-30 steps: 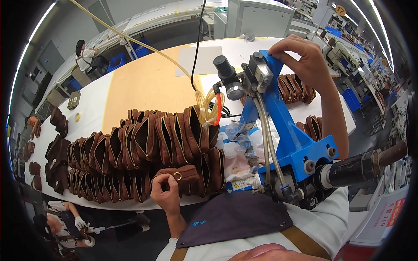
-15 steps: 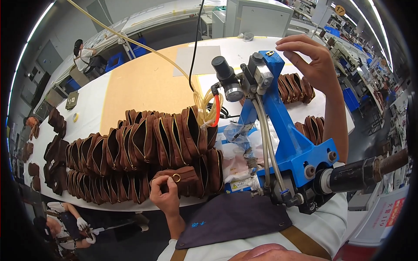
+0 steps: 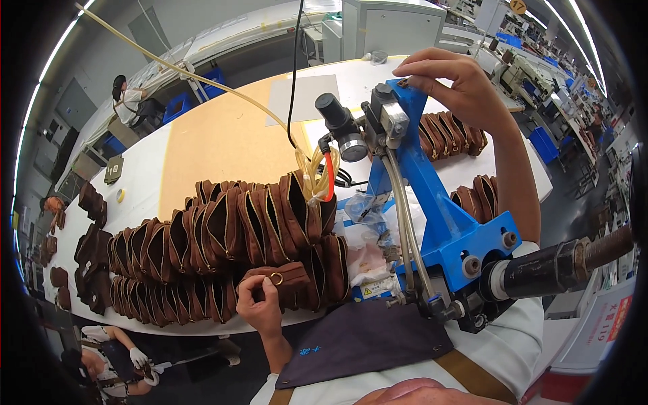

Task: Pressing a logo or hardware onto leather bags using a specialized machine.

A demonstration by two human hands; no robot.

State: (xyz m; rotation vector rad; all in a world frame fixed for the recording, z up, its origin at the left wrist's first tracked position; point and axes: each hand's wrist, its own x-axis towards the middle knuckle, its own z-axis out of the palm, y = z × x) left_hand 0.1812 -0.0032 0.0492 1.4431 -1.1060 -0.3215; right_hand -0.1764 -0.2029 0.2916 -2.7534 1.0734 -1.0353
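White worktable (image 3: pixel 202 145), soft brown pouch (image 3: pixel 280 278) — brass ring, blue metal press (image 3: pixel 445 223)

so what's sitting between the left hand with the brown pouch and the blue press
In the head view, between the left hand holding the brown pouch and the blue press lie upright brown pouches and crumpled clear plastic bags.

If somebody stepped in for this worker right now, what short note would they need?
Left hand: pinching a small brown pouch with a brass ring, at the table's near edge.
Right hand: fingers resting on top of the blue press machine, holding nothing.
Things: rows of open brown pouches stand packed to the left of the machine; more pouches lie behind it, under the right arm.
Done or left: the pouch in hand is not yet at the machine; which of the pouches are finished cannot be told.
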